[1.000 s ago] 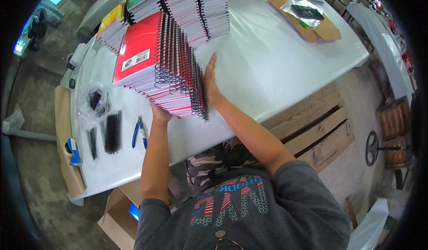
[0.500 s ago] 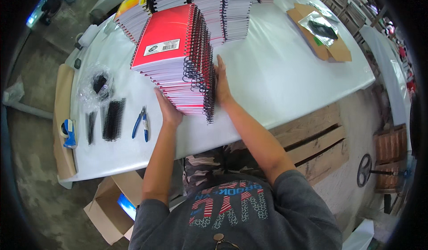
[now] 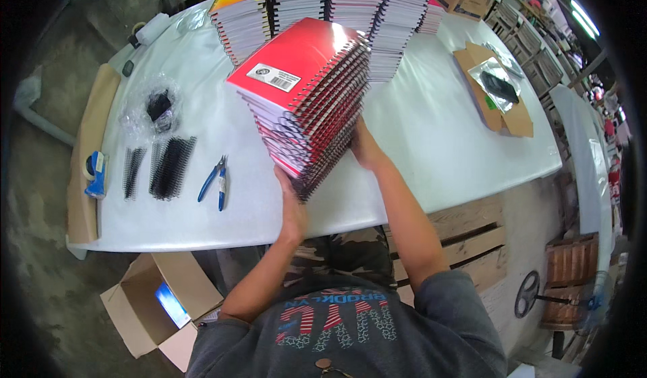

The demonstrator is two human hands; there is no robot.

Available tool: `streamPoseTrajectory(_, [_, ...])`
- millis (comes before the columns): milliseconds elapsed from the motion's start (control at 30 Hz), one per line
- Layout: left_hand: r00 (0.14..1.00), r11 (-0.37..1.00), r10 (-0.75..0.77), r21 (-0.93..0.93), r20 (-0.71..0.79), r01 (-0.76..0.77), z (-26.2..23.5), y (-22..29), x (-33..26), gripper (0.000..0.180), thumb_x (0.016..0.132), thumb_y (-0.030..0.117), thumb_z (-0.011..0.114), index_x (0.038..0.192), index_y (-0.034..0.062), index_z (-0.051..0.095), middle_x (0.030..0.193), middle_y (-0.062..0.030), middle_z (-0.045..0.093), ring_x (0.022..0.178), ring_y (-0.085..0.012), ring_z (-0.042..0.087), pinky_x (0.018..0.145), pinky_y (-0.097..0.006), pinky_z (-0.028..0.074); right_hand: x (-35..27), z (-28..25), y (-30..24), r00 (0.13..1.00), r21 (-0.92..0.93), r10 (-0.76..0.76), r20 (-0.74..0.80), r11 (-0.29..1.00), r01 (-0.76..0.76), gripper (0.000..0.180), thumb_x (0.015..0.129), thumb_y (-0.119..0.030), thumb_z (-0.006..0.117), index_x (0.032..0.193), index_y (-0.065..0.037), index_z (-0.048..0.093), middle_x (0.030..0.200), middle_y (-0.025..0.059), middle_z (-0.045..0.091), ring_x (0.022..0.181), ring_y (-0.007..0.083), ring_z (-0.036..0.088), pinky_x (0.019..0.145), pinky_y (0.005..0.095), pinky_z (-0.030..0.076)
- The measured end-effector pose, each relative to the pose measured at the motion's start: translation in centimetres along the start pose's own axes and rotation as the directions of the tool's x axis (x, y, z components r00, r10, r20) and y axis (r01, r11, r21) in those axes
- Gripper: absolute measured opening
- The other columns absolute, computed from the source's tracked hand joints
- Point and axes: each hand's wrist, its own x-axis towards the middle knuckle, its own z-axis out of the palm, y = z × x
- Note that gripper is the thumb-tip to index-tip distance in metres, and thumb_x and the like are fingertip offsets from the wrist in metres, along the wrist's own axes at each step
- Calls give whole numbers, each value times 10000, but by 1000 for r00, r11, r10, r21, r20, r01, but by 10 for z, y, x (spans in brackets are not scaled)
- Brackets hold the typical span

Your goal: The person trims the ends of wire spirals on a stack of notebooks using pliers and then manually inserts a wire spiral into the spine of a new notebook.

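A tall stack of red spiral notebooks (image 3: 296,65) stands tilted between my two hands, a white label on its top cover. Black coil bindings run down its right side. Against the near left corner presses my left hand (image 3: 292,206), its fingers partly hidden by the stack. My right hand (image 3: 364,147) braces the coil side, and most of its fingers are out of sight behind the notebooks. Blue-handled cutting pliers (image 3: 216,181) lie left of my left hand. Farther left are loose black plastic coils (image 3: 172,168) and a crumpled clear plastic bag (image 3: 143,112).
Behind the stack stand piles of yellow notebooks (image 3: 236,24), green notebooks (image 3: 301,4) and purple notebooks (image 3: 401,14). A flattened carton (image 3: 515,118) lies right on the white table (image 3: 451,152). A blue tape dispenser (image 3: 96,176) sits at the left edge, above an open box (image 3: 138,310).
The red stack has turned, its coil side now facing more toward me. Both hands moved right with it, and the view has shifted to show more of the far piles.
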Motion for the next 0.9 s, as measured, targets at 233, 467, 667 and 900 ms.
streamPoseTrajectory(233, [931, 971, -230, 3, 283, 239, -47, 32, 37, 597, 983, 476, 220, 1418, 74, 292, 1440, -66, 353, 1310, -224, 323, 1110, -382, 208, -80, 24, 35, 923, 177, -123, -366, 964, 198, 721, 962, -553, 245, 1468, -70, 74, 1513, 95, 166, 1386, 220, 162, 1134, 355, 93])
streamPoseTrajectory(467, [960, 977, -201, 105, 195, 183, -28, 50, 51, 703, 954, 578, 190, 1414, 57, 292, 1412, -100, 379, 1275, -210, 369, 1092, -359, 223, -107, 33, 40, 878, -43, -404, -257, 912, 407, 707, 973, -518, 247, 1454, -20, 103, 1501, 112, 185, 1380, 213, 171, 1131, 353, 94])
streamPoseTrajectory(667, [818, 791, 555, 400, -152, -463, 5, 83, 37, 684, 964, 527, 176, 1136, -18, 553, 982, -122, 604, 906, -194, 530, 836, -348, 394, -86, 29, -32, 730, -347, -678, -88, 708, 616, 1102, 782, -762, 383, 1455, -15, -66, 1528, 153, 28, 1398, 260, 106, 1128, 411, 92])
streamPoseTrajectory(900, [658, 615, 750, 439, -69, -655, 47, 108, 45, 294, 940, 225, 531, 786, -25, 550, 625, -32, 500, 586, -95, 425, 538, -243, 365, -71, 43, -46, 760, -113, -636, -136, 772, 625, 1237, 585, -651, 752, 1440, -23, 116, 1352, 100, 370, 1210, 212, 425, 1003, 365, 387])
